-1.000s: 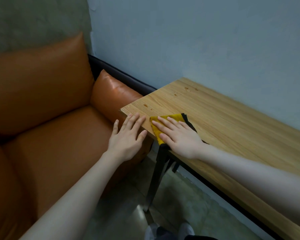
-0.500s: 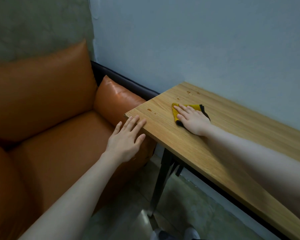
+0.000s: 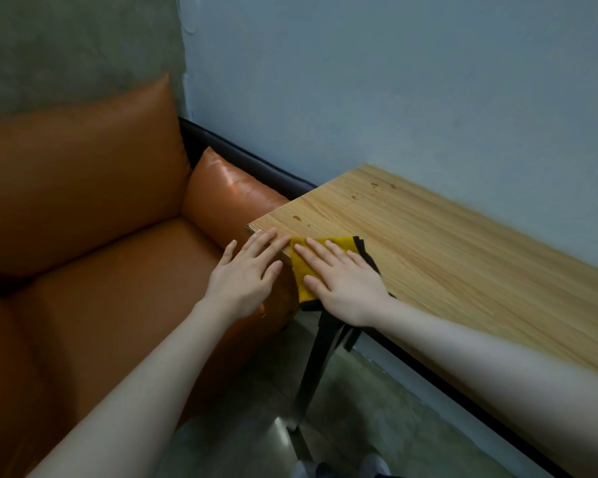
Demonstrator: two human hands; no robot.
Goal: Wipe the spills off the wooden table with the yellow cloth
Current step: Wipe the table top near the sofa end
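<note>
Honestly, the yellow cloth [image 3: 302,270] looks soft, thin and light, a folded pad with a dark edging; it sits at the near left corner of the wooden table [image 3: 463,270], partly overhanging the edge. Our right hand [image 3: 342,284] lies flat on it, fingers straight and spread, pressing rather than gripping; we'd guess a flat palm is the best hold, since it'd bunch up if pinched. Our left hand [image 3: 247,274] is open too, fingertips touching the table's corner edge. The top is smooth wood-grain laminate; small shiny droplets [image 3: 297,219] remain near the left end, more drops [image 3: 377,188] by the wall.
</note>
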